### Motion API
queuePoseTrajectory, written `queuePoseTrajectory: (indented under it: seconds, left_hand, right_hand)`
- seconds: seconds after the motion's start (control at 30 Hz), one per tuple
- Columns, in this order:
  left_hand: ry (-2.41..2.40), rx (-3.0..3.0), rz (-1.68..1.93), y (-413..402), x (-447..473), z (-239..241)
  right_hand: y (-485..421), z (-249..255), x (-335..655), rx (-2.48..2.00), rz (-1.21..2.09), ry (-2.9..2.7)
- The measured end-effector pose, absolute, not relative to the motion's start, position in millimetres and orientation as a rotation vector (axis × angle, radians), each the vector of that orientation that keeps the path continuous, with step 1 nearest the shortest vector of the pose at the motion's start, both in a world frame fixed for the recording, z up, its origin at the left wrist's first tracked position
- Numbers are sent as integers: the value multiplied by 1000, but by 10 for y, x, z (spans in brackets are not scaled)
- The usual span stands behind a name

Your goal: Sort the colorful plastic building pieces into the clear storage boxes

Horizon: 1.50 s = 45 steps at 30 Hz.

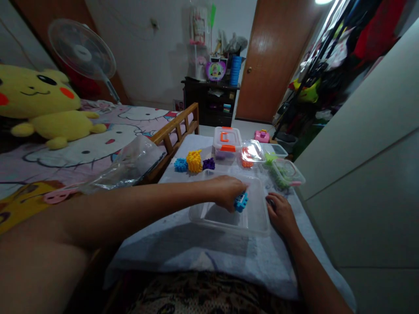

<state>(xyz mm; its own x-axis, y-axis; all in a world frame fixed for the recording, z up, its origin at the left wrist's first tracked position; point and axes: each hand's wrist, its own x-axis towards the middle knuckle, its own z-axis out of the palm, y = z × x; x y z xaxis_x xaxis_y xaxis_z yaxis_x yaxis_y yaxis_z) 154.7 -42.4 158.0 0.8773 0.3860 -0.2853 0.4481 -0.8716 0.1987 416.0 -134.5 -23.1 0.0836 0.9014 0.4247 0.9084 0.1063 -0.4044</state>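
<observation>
My left hand [231, 192] is closed around a bunch of blue interlocking toy blocks [241, 202], held above a clear plastic bin [252, 229]. Just outside the bin's right side, my right hand [282, 213] rests on the cloth with its fingers curled. Something small and dark shows at its fingertips, too unclear to name. Beyond the bin, at the left, stand a blue block cluster [180, 165], a yellow block cluster [194, 161] and a purple block cluster [208, 164]. My left forearm hides part of the bin's near left area.
A lidded box with orange clasps [228, 140] stands at the back. Beside it are a clear container with orange blocks [246, 157] and one with green blocks [284, 173]. A wooden bed rail [176, 126] borders the table's left; a pale cabinet [366, 174] stands at the right.
</observation>
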Motion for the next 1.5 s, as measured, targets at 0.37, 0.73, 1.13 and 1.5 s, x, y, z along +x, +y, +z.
queuePoseTrajectory:
  seconds: [0.37, 0.73, 1.13, 1.5]
  left_hand:
    - [781, 2759, -426, -510, 1943, 941]
    - [833, 2771, -366, -542, 1800, 1236]
    - [250, 2543, -772, -547, 1633, 1234]
    - [274, 2498, -679, -571, 1656, 1083]
  right_hand:
    - [-1368, -196, 4124, -1773, 1, -1763]
    - [-1372, -191, 4116, -1798, 7, -1769]
    - [-1368, -190, 4124, -1800, 2, -1775]
    - [-1365, -198, 4132, -1811, 8, -1778]
